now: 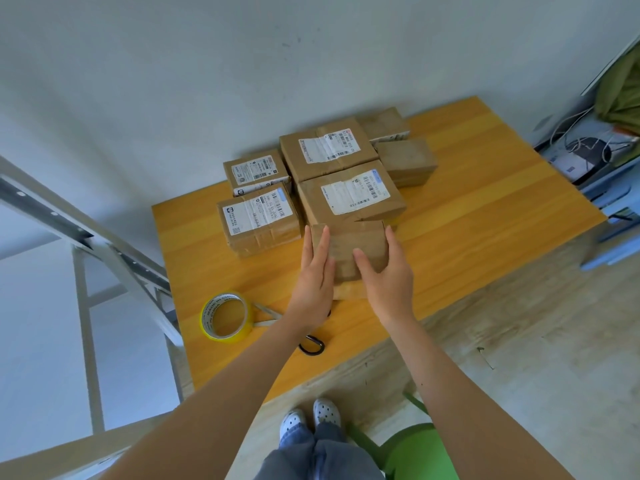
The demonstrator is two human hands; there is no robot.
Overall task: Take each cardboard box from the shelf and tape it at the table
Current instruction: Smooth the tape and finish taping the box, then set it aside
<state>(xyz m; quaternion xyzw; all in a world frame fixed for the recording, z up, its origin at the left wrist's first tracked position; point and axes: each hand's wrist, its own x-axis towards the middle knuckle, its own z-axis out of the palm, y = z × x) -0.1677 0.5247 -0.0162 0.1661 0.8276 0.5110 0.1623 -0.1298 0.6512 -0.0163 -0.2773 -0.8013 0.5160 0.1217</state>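
Observation:
A small plain cardboard box [355, 242] stands on the orange wooden table [485, 209], just in front of a cluster of several taped boxes with shipping labels [346, 195]. My left hand [313, 282] lies flat against the box's left side and top. My right hand [384, 275] holds its right side, thumb on top and fingers along the edge. A yellow roll of tape [225, 317] lies on the table to the left of my left forearm. Scissors [270, 315] lie beside the roll, partly hidden under my left wrist.
A grey metal shelf frame [83, 244] stands at the left of the table. A green stool [415, 452] is beside my feet at the bottom. At the right are a blue stool [613, 216] and a bin of cables [588, 154]. The wall is behind the table.

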